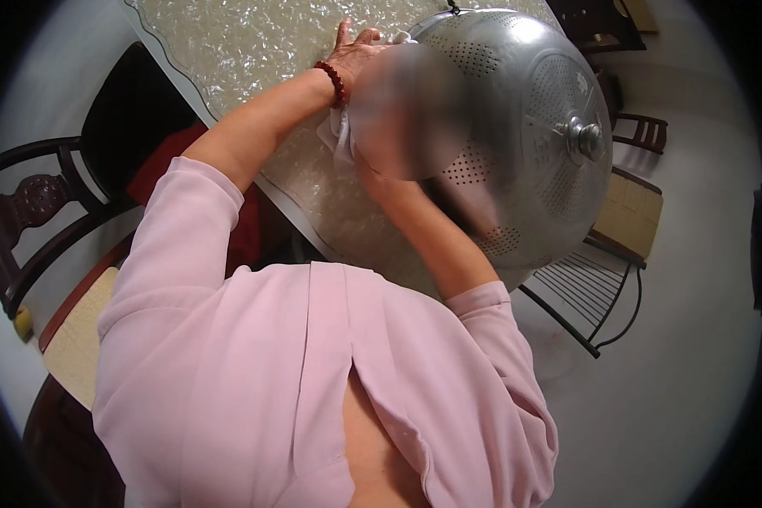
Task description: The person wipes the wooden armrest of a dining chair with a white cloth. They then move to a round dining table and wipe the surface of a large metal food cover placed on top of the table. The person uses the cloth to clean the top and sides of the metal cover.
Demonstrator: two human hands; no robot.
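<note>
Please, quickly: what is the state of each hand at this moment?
Left hand: near the white cloth, visible fingers spread; grip cannot be told.
Right hand: mostly blurred; open or closed cannot be told.

The person wears a light pink top (220, 364) of smooth cloth. Just behind the left hand (357, 59) is a bracelet (336, 80) of small, round, dark red beads. The left sleeve (182, 220) is pink too and stops well back from that hand. The right sleeve (483, 309) matches. Farther back from the hands, a flat strip (326, 313) runs down the top, and a slit (371, 432) opens beside it.
</note>
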